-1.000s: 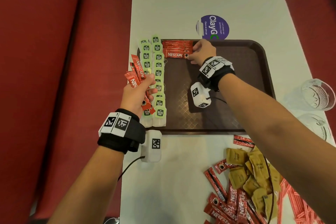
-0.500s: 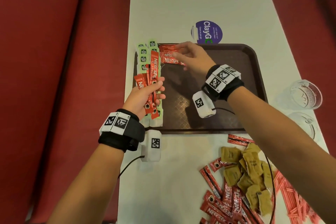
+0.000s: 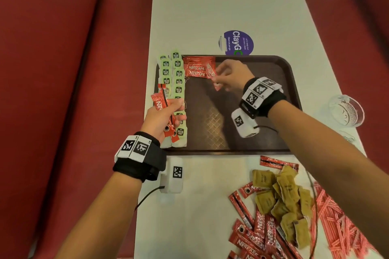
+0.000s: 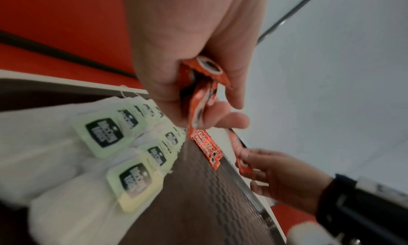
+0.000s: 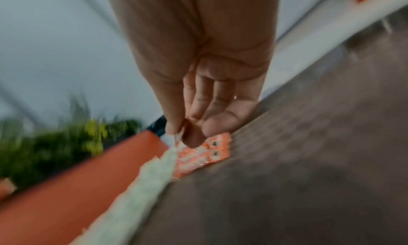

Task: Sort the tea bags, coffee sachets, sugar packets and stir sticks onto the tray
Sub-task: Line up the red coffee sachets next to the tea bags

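Observation:
My left hand [image 3: 173, 111] grips a bundle of red Nescafe coffee sachets [image 3: 161, 101] above the tray's left edge; the left wrist view shows the left hand [image 4: 212, 109] curled round the bundle [image 4: 204, 86]. My right hand [image 3: 221, 76] pinches a single red sachet [image 3: 212, 73] just right of the coffee sachets [image 3: 196, 68] laid flat in the brown tray's [image 3: 263, 90] far left corner. Two columns of green-tagged tea bags [image 3: 179, 82] line the tray's left side. The right wrist view is blurred; it shows my right hand [image 5: 185, 137] over the laid sachets [image 5: 205, 154].
On the white table near me lie more coffee sachets [image 3: 254, 235], brown sugar packets [image 3: 282, 195] and pink stir sticks [image 3: 341, 221]. Glass cups [image 3: 347, 109] stand right of the tray. A purple sticker [image 3: 236, 43] lies behind it. Red benches flank the table.
My right hand left the laid sachets, reached toward the left hand's bundle, and now holds one sachet beside the laid row. The left hand swung its bundle right, then back left.

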The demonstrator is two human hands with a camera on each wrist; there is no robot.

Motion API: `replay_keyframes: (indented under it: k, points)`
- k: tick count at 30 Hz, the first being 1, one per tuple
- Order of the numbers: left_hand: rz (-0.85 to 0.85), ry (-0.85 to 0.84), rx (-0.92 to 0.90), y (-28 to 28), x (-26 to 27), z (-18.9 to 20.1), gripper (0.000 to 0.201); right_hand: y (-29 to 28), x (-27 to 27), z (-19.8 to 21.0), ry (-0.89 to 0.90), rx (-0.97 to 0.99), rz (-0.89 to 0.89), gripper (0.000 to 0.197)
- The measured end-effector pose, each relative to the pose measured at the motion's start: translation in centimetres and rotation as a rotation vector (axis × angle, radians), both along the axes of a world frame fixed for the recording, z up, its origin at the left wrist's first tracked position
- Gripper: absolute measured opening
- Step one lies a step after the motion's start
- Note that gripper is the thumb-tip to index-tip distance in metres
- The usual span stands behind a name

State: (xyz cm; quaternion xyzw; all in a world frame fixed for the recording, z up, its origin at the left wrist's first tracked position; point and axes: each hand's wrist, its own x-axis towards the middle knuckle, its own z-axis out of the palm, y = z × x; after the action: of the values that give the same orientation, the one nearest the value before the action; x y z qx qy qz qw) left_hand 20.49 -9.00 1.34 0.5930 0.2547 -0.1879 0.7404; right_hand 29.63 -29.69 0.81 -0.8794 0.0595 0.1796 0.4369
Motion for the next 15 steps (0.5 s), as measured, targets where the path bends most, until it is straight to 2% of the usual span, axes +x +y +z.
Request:
replay_keyframes:
  k: [2, 4, 9, 15]
  points:
    - [0.019, -0.001, -0.002, 0.3, -0.1, -0.1, 0.007, -0.7, 1.1, -0.9, -0.016, -0.225, 0.074, 0.018]
    - [0.024, 0.004, -0.003, 0.4, -0.1, -0.1, 0.005, -0.6, 1.9, -1.6, -0.006, -0.372, 0.141, 0.015]
    - [0.039, 0.022, -0.032, 0.2, -0.1, -0.3, 0.003, 1.5, 3.6, -2.1, -0.076, -0.442, 0.202, 0.019]
    - [0.056, 0.051, -0.052, 0.4, -0.6, -0.6, 0.005, 2.8, 4.7, -2.9, -0.111, -0.479, 0.193, 0.017]
